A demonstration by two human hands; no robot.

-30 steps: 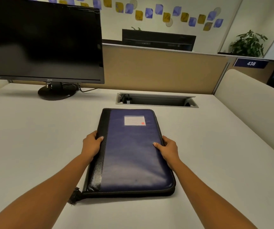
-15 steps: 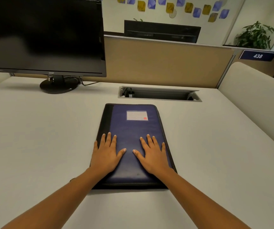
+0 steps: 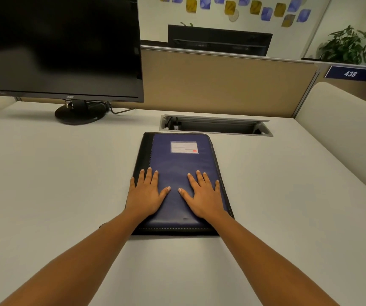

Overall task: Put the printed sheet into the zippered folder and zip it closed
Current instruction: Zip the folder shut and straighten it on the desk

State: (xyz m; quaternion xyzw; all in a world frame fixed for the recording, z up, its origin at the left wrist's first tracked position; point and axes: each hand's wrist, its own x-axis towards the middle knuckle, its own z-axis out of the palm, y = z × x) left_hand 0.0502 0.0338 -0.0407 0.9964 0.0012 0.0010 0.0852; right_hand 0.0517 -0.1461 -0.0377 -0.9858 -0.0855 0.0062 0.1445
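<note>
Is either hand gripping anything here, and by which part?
Nothing is gripped. The left hand and right hand lie flat, fingers straight, on the near half of the folder cover.
</note>
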